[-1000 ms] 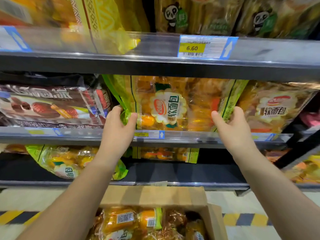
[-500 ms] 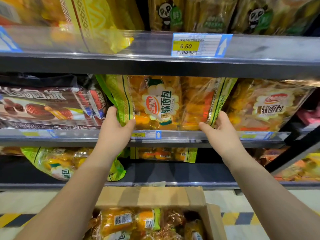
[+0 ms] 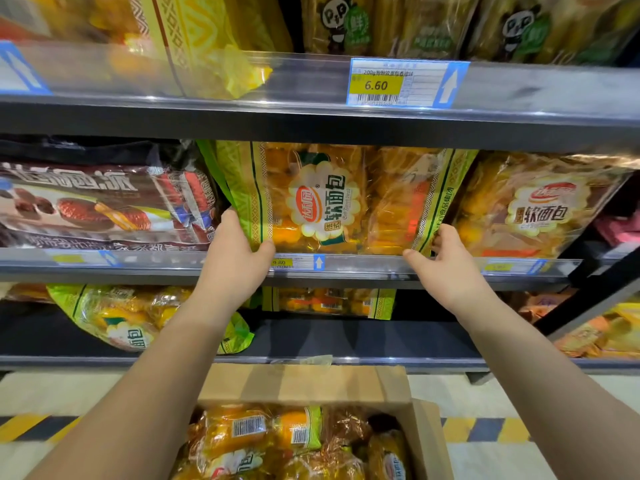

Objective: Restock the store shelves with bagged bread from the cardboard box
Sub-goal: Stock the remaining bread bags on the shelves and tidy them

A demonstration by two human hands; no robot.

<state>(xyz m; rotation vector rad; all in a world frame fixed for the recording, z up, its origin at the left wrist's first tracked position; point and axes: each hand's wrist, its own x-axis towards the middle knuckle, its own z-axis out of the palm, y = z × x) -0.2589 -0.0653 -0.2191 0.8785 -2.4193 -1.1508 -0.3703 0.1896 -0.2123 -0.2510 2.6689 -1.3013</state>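
Note:
A green-edged bread bag (image 3: 332, 199) stands upright on the middle shelf (image 3: 363, 266). My left hand (image 3: 239, 258) grips its lower left edge, thumb in front and fingers behind. At the bag's lower right corner my right hand (image 3: 446, 265) holds the edge, thumb forward and fingers tucked behind. Below, an open cardboard box (image 3: 304, 384) holds several more bread bags (image 3: 277, 434).
A brown bread bag (image 3: 533, 206) stands right of the held one; a dark chocolate-cake pack (image 3: 104, 206) lies to its left. The lower shelf (image 3: 346, 336) carries a tilted green bag (image 3: 121, 317) and another further back. Panda-printed bags fill the top shelf.
The bag has shifted left and stands more square on the shelf. Both hands moved left with it, the right hand closing in on the bag's lower right corner.

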